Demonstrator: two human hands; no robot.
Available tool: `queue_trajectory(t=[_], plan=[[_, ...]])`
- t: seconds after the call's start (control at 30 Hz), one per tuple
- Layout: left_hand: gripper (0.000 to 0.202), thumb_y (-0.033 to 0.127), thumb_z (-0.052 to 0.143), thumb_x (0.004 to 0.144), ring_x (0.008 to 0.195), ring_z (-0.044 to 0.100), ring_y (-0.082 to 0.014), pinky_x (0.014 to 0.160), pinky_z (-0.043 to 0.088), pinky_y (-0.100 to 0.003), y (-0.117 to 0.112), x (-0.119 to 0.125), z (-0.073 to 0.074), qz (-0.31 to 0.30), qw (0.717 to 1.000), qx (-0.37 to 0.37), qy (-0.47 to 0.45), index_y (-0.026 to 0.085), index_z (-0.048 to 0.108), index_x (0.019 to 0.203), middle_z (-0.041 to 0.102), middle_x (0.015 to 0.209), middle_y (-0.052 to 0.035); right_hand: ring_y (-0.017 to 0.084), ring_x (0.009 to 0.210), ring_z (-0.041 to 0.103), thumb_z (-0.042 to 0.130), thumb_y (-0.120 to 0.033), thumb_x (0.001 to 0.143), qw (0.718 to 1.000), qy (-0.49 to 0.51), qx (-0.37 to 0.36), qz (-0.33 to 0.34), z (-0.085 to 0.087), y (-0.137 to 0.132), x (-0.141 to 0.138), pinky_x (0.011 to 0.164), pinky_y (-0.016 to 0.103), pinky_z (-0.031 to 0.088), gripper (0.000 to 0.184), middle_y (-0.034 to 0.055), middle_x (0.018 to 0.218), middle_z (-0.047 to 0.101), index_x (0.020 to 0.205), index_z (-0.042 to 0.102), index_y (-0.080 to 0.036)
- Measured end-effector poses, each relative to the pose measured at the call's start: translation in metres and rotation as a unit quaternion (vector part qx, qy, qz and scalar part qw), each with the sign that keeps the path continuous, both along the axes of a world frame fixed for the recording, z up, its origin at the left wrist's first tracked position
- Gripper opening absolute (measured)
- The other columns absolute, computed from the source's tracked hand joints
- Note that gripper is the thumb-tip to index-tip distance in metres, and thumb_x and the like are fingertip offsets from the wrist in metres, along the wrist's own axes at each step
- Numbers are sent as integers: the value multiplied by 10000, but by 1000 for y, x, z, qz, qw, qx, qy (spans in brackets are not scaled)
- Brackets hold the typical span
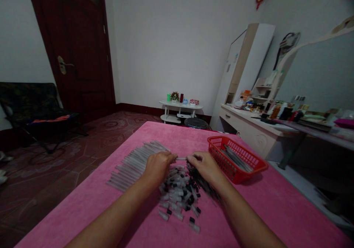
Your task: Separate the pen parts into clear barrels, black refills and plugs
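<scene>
Between my hands a translucent pen barrel [181,159] lies level, an end pinched in each. My left hand [158,168] is closed on its left end, and my right hand [204,165] is closed on its right end. Many more clear pen barrels [129,166] lie side by side on the pink cloth to the left. Below my hands is a loose heap of clear pen caps [175,194] mixed with small black plugs [192,220]. A bunch of thin dark rods [206,185], perhaps refills, lies partly hidden under my right hand and forearm.
A red plastic basket [236,176] holding several dark slim pens [235,157] stands right of my right hand. The pink cloth [94,214] covers the table. Beyond it are a low white stand [181,103], a dresser [251,124] at the right and a folding chair [35,104] at the left.
</scene>
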State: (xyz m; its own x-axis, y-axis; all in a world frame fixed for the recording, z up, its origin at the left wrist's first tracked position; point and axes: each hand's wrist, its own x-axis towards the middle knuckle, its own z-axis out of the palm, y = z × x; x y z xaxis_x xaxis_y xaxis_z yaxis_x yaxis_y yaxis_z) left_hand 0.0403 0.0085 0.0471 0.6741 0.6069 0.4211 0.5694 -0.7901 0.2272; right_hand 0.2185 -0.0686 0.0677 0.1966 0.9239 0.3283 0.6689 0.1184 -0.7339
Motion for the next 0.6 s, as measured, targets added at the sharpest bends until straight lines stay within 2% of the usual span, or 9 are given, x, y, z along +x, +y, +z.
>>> queue_trajectory(t=[0.07, 0.23, 0.37, 0.4, 0.5, 0.6], plan=[[305, 193, 479, 839, 830, 613, -221, 620, 349, -272, 0, 0, 1, -1, 1000, 5, 6, 282, 655, 1072, 687, 903, -46, 139, 573, 526, 522, -361, 803, 1000, -10, 6, -5, -4, 1, 1, 536, 233, 343, 304, 8, 573, 591, 609, 626, -151], [310, 165, 486, 827, 855, 621, -214, 613, 353, -268, 0, -1, 2, 1, 1000, 22, 22, 285, 657, 1055, 694, 916, -33, 159, 646, 570, 597, -309, 735, 1000, -14, 24, -6, -9, 4, 3, 589, 240, 375, 183, 31, 662, 653, 713, 688, -152], [270, 205, 496, 839, 846, 629, -205, 599, 356, -259, 0, -2, 3, 6, 999, 33, 25, 276, 655, 1044, 699, 919, -25, 142, 563, 533, 528, -406, 798, 999, -27, 4, -33, -8, 4, 4, 536, 235, 349, 342, 23, 563, 605, 612, 657, -149], [258, 214, 499, 840, 838, 630, -203, 594, 356, -256, 0, -2, 3, 7, 999, 39, 28, 274, 657, 1036, 698, 911, -24, 140, 561, 533, 528, -390, 799, 999, -29, 1, -33, -8, 4, 4, 534, 233, 348, 333, 22, 561, 605, 607, 653, -150], [242, 202, 514, 828, 818, 629, -194, 585, 352, -249, 0, -2, 2, 8, 998, 56, 36, 271, 657, 1011, 690, 877, -16, 151, 647, 579, 599, -266, 727, 1000, -24, 7, -10, -6, 3, 3, 592, 229, 383, 142, 27, 672, 665, 706, 682, -153], [247, 186, 525, 816, 811, 630, -185, 579, 348, -245, 1, -2, 1, 2, 998, 59, 37, 273, 654, 1007, 689, 875, -9, 160, 686, 595, 617, -281, 720, 1000, -29, 2, 1, -6, 3, 3, 613, 231, 393, 145, 31, 721, 682, 756, 686, -159]])
